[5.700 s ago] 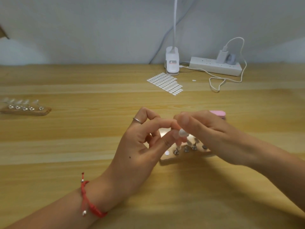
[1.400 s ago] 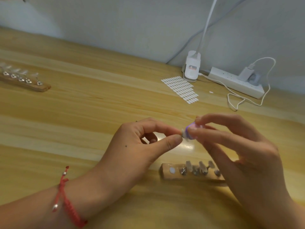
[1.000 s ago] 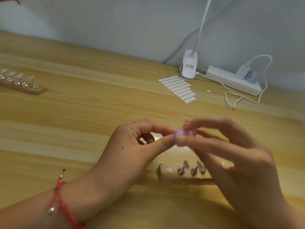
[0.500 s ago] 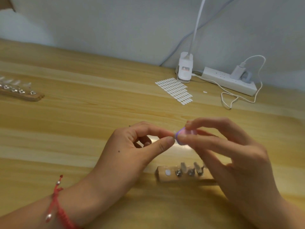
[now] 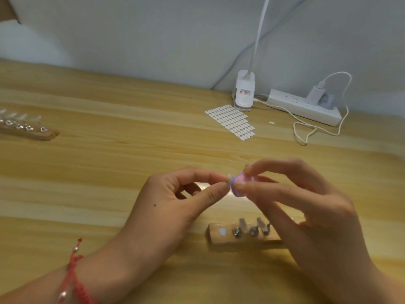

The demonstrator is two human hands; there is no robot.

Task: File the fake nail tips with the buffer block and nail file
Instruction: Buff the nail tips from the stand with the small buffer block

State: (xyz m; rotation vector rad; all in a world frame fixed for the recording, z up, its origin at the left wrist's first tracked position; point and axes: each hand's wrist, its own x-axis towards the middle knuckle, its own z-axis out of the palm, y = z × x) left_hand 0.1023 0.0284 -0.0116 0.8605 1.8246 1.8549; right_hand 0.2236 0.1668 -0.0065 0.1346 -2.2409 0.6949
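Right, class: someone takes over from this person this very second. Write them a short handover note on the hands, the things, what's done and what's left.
Left hand: pinches one nail tip between thumb and forefinger.
Right hand: holds the pink buffer block against that tip.
Near holder: first spot bare but for a white pad; other tips stand on it, partly hidden by the right hand. A second holder with tips lies far left.
Done: one tip is off the holder and at the block.
Left: finish it, reseat it, do the rest. Which tips are already filed cannot be told.
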